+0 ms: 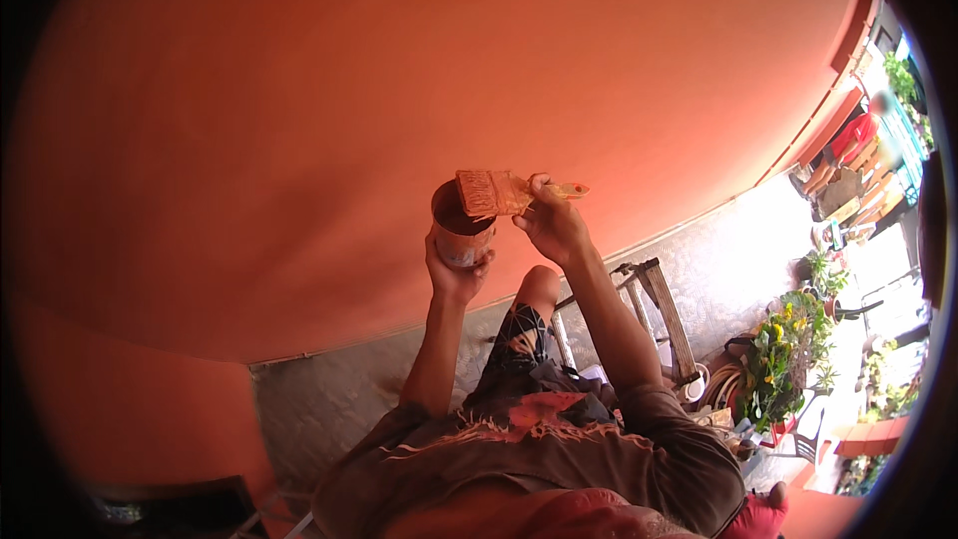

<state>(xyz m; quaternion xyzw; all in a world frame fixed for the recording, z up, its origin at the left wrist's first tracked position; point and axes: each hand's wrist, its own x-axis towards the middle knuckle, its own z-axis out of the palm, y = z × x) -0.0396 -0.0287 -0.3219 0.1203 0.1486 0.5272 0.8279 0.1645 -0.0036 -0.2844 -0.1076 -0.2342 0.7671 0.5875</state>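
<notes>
My left hand point(457, 274) is wrapped round a small paint can point(465, 240), holding it upright with its dark mouth facing up; orange paint coats its outside. Over the can's right rim lies a wide paintbrush point(499, 194), its bristles caked with orange paint. My right hand point(555, 225) grips the brush near the base of its handle, the handle end pointing right. Whether the bristles touch the rim, I cannot tell. Just beyond both hands rises an orange wall point(329, 90), with a dark soft shadow on it to the left of the can.
A wooden ladder point(667, 314) stands by my right arm on the grey floor point(329, 399). Potted plants with yellow flowers point(783, 344) and a coiled hose point(722, 386) are to the right. Farther off, a person in a red shirt point(856, 137) is near wooden furniture.
</notes>
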